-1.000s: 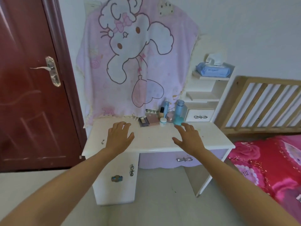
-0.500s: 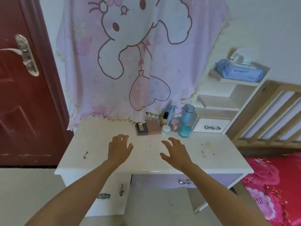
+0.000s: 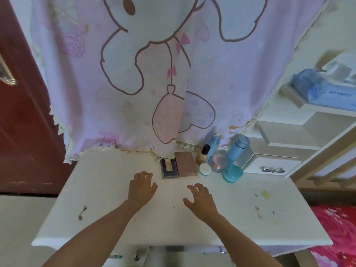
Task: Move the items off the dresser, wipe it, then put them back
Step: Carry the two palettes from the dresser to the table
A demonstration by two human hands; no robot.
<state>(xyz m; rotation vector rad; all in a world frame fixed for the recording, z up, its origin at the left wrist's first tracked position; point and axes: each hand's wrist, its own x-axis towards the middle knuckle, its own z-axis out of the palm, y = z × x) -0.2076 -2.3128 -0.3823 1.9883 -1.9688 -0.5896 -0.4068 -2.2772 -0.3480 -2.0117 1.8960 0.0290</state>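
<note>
Task barely begun: cosmetics [image 3: 218, 160] all clustered at back of tabletop [image 3: 107, 189], rt of centre. Nothing moved off yet, stains [image 3: 264, 194] unwiped, no cloth in view. To do: clear, wipe, restore. Left hand [image 3: 141, 188] nr dark compact [image 3: 169, 168], right hand [image 3: 200, 199] just short of white jar [image 3: 204, 169]. Both grips released, fingers loosely spread, holding nothing, touching no item.
</note>
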